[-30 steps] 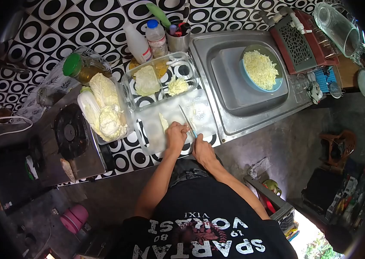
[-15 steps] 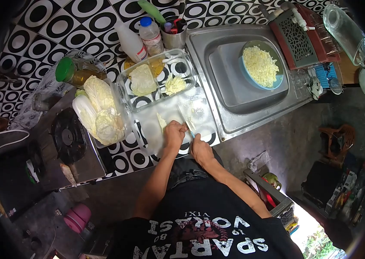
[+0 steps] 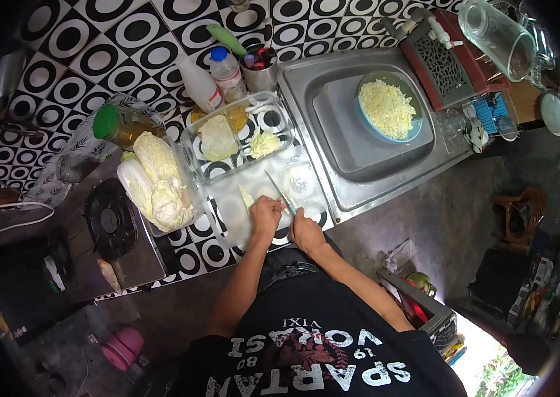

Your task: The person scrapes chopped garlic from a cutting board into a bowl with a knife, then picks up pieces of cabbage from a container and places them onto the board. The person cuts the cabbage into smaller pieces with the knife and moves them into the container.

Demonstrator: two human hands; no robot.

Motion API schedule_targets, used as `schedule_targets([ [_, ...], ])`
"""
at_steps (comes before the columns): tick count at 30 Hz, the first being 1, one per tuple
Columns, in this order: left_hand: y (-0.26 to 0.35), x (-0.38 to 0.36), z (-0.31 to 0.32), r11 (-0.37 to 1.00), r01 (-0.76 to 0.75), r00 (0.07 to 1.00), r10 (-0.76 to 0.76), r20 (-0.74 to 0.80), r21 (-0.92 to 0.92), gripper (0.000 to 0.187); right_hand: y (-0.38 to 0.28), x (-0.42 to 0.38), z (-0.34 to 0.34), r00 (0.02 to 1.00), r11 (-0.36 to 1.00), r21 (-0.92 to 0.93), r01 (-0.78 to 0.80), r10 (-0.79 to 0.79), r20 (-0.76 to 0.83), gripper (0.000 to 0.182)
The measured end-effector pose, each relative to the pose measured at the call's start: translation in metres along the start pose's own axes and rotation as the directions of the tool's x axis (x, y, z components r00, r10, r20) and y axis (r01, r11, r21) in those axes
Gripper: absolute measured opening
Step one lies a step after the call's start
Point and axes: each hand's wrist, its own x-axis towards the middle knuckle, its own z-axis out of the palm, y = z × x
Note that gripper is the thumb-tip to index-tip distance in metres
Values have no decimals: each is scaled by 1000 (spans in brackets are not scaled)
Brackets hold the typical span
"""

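My right hand [image 3: 308, 231] is closed around the handle of a knife [image 3: 280, 190], whose blade points away from me over a translucent cutting board [image 3: 230, 221]. Just left of the blade, my left hand [image 3: 267, 215] has its fingers curled down on a pale strip of napa cabbage [image 3: 246, 196]; part of the strip is hidden under the fingers. Beyond the board stands a divided glass container [image 3: 210, 173]. One side of it holds a cabbage leaf [image 3: 217, 137], the other a small heap of cut cabbage [image 3: 264, 143].
Whole napa cabbage [image 3: 154, 178] lies in a tub on the left, near a gas stove [image 3: 109, 218]. A bowl of chopped cabbage [image 3: 388, 111] sits in the metal sink [image 3: 333, 215] on the right. Behind the container are a blue-capped bottle [image 3: 229, 74], a white bottle [image 3: 198, 83] and a utensil cup [image 3: 260, 78].
The view has shifted slightly. The knife blade now shows narrower and its tip lies a little further left. Both hands keep their hold on the board.
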Motion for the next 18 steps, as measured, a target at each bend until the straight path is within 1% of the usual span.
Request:
schedule_targets([
  [1, 0, -1, 1, 1000, 8, 1000, -8, -15, -10, 8, 5, -1, 0, 998, 999, -6, 51, -51, -22, 23],
  [3, 1, -2, 2, 999, 28, 998, -29, -49, -32, 11, 14, -6, -4, 995, 996, -4, 88, -88, -39, 24],
  [5, 4, -7, 6, 999, 34, 996, -38, -87, -42, 10, 20, -14, -12, 996, 995, -53, 84, -85, -26, 23],
  [6, 6, -8, 9, 998, 39, 993, -45, -112, -51, 11, 17, -17, -22, 998, 998, -39, 55, -55, 5, 19],
  [7, 8, -9, 11, 997, 46, 989, -53, -137, -57, 13, 20, -16, -26, 998, 997, -41, 70, -69, 7, 19],
  [8, 14, -9, 11, 997, 37, 990, -45, -133, -63, 21, 24, -16, -28, 994, 995, 7, 99, -99, -42, 20],
  [9, 21, -9, 12, 998, 43, 988, -51, -144, -55, 21, 29, -16, -29, 988, 990, 56, 129, -124, -87, 22],
  [10, 27, -10, 14, 997, 78, 984, -79, -158, -12, 24, 38, -13, -23, 964, 969, 147, 201, -168, -206, 25],
  [11, 35, -10, 15, 993, 112, 979, -105, -172, 31, 27, 40, -13, -26, 965, 966, 153, 207, -176, -196, 25],
  [12, 36, -10, 19, 983, 178, 974, -184, -129, -53, 37, 43, -11, -31, 971, 966, 186, 179, -144, -189, 24],
  [13, 41, -9, 22, 982, 185, 972, -189, -137, -47, 37, 45, -11, -36, 977, 964, 218, 151, -112, -181, 24],
  [14, 50, -8, 24, 981, 196, 971, -193, -142, 3, 42, 46, -14, -43, 978, 955, 261, 142, -95, -185, 22],
  [15, 58, -8, 27, 977, 207, 969, -197, -147, 52, 47, 50, -14, -46, 979, 953, 264, 149, -103, -177, 22],
  [16, 62, -9, 31, 969, 238, 964, -227, -142, 66, 57, 56, -14, -50, 972, 941, 287, 181, -127, -196, 22],
  [18, 64, -9, 37, 965, 237, 962, -218, -166, 108, 57, 68, -14, -56, 946, 897, 345, 275, -189, -264, 22],
])
